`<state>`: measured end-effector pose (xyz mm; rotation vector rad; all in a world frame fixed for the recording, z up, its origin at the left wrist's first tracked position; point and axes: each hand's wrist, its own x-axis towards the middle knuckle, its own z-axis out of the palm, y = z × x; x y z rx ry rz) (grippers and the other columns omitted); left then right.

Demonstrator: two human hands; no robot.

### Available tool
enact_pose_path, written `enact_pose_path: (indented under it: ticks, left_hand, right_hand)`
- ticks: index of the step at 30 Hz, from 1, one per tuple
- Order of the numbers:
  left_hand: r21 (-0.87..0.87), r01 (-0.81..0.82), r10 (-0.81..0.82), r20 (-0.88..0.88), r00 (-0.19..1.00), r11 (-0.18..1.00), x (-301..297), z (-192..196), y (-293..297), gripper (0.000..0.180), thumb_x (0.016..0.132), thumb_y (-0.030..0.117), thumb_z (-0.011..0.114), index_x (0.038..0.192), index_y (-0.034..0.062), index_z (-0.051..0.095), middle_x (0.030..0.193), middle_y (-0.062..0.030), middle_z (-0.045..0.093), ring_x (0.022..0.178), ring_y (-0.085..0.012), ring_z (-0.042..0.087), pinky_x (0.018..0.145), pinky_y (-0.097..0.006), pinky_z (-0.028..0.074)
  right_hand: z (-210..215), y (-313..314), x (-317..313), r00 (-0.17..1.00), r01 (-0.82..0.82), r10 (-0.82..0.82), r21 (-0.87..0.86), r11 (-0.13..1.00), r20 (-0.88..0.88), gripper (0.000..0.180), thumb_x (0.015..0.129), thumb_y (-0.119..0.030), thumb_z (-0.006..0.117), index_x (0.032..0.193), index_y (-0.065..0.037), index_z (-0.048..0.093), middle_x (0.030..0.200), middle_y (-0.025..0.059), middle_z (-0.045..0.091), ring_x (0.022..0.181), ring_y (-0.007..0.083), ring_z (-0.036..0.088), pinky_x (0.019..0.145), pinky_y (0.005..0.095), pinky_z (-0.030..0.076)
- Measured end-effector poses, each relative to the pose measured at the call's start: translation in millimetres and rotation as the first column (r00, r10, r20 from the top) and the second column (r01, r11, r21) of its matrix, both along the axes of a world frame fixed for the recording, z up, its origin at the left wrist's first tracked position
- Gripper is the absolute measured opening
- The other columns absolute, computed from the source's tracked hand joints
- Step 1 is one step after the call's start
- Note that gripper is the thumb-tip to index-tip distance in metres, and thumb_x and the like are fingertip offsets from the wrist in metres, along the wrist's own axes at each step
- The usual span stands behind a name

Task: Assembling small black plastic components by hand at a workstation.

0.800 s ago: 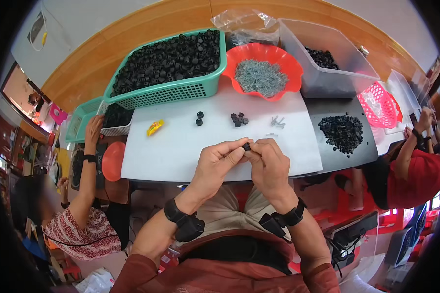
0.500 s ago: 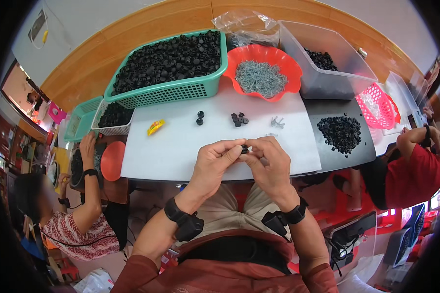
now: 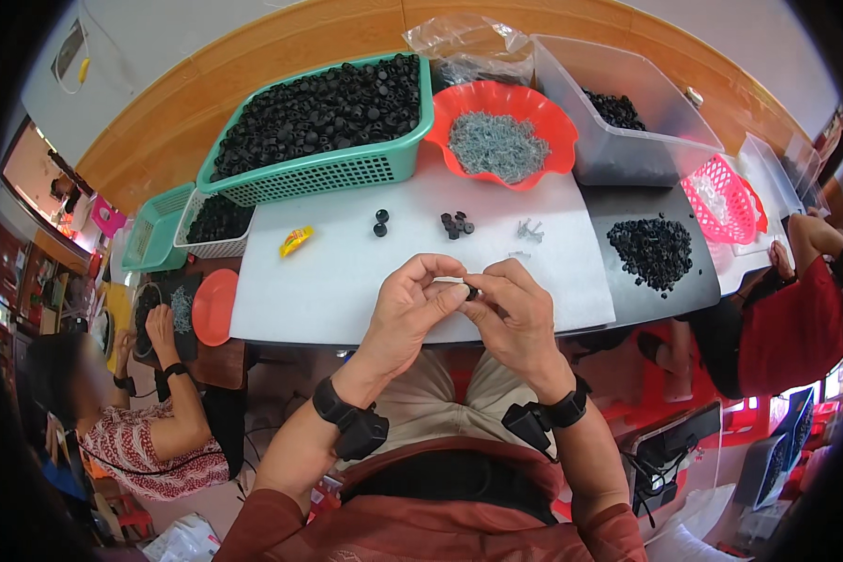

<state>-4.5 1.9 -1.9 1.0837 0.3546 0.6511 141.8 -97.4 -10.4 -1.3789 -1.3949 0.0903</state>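
My left hand (image 3: 414, 307) and my right hand (image 3: 513, 307) meet over the near part of a white foam sheet (image 3: 328, 290). Pinched between their thumbs and fingers is a small round black plastic part (image 3: 472, 292), mostly covered by the fingertips. Beyond the hands lie a small cluster of black plastic parts (image 3: 456, 225) and a few loose screws (image 3: 530, 230). Two black caps (image 3: 380, 223) sit farther left, near a small yellow wrapped packet (image 3: 296, 241).
A green basket (image 3: 323, 178) heaped with black caps, a red scalloped bowl (image 3: 568, 150) of screws and a clear bin (image 3: 656, 150) line the back. Black parts (image 3: 651, 253) are piled on a dark surface at right. Co-workers sit left (image 3: 155, 440) and right (image 3: 787, 328).
My fingers have shifted slightly around the black part, which is now tilted differently. The left co-worker's hand has come down from the white basket toward the near work surface.
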Motion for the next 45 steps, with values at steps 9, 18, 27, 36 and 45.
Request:
enact_pose_path:
  ticks: [9, 18, 27, 36, 45]
  left_hand:
    - [-0.009, 0.012, -0.012, -0.021, 1.000, 1.000, -2, 2, 3, 0.027, 0.096, 0.003, 0.071, 0.122, 0.0002, 0.062, 0.120, -0.0079, 0.063, 0.104, -0.0112, 0.063, 0.094, -0.026, 0.051]
    - [0.377, -0.241, 0.300, -0.107, 0.948, 0.894, -11, 23, 20, 0.013, 0.093, 0.000, 0.075, 0.105, 0.0010, 0.070, 0.115, -0.0051, 0.067, 0.095, -0.0100, 0.064, 0.086, -0.025, 0.053]
    - [0.899, -0.370, 0.729, 0.089, 0.679, 0.235, -32, 90, 138, 0.007, 0.086, 0.002, 0.075, 0.093, -0.0009, 0.072, 0.099, -0.0106, 0.072, 0.082, -0.0195, 0.071, 0.076, -0.029, 0.056]
    - [0.977, -0.075, 0.859, -0.135, 0.494, 0.197, -49, 110, 207, 0.020, 0.092, 0.011, 0.073, 0.107, -0.0015, 0.076, 0.098, -0.0133, 0.077, 0.087, -0.0207, 0.074, 0.079, -0.033, 0.058]
    - [0.990, -0.096, 0.717, -0.004, 0.697, 0.099, -42, 65, 129, 0.020, 0.089, 0.009, 0.075, 0.106, -0.0003, 0.075, 0.100, -0.0148, 0.075, 0.088, -0.0234, 0.074, 0.079, -0.033, 0.058]
  right_hand:
    - [1, 2, -3, 1.000, -0.007, 0.007, 0.009, 1.000, 0.012, 0.030, 0.080, 0.001, 0.078, 0.109, -0.003, 0.071, 0.097, 0.0108, 0.066, 0.068, 0.0243, 0.067, 0.059, 0.0346, 0.054]
    - [3, -5, 0, 0.986, -0.060, 0.059, -0.001, 0.998, -0.155, 0.040, 0.082, 0.004, 0.081, 0.120, -0.001, 0.069, 0.098, 0.0124, 0.065, 0.067, 0.0143, 0.063, 0.057, 0.0263, 0.052]
    - [1, -5, -2, 0.996, -0.027, 0.028, 0.011, 1.000, -0.090, 0.025, 0.086, 0.002, 0.077, 0.110, -0.001, 0.072, 0.094, 0.0113, 0.067, 0.067, 0.0172, 0.064, 0.059, 0.0281, 0.051]
    - [3, -6, -3, 0.994, -0.034, 0.033, -0.008, 0.999, -0.106, 0.019, 0.087, 0.000, 0.076, 0.106, -0.001, 0.074, 0.094, 0.0114, 0.068, 0.068, 0.0181, 0.065, 0.060, 0.0284, 0.052]
    - [5, -4, -2, 0.992, -0.043, 0.042, 0.001, 0.999, -0.120, 0.016, 0.087, 0.002, 0.075, 0.103, 0.001, 0.074, 0.092, 0.0109, 0.068, 0.069, 0.0171, 0.064, 0.061, 0.0274, 0.051]
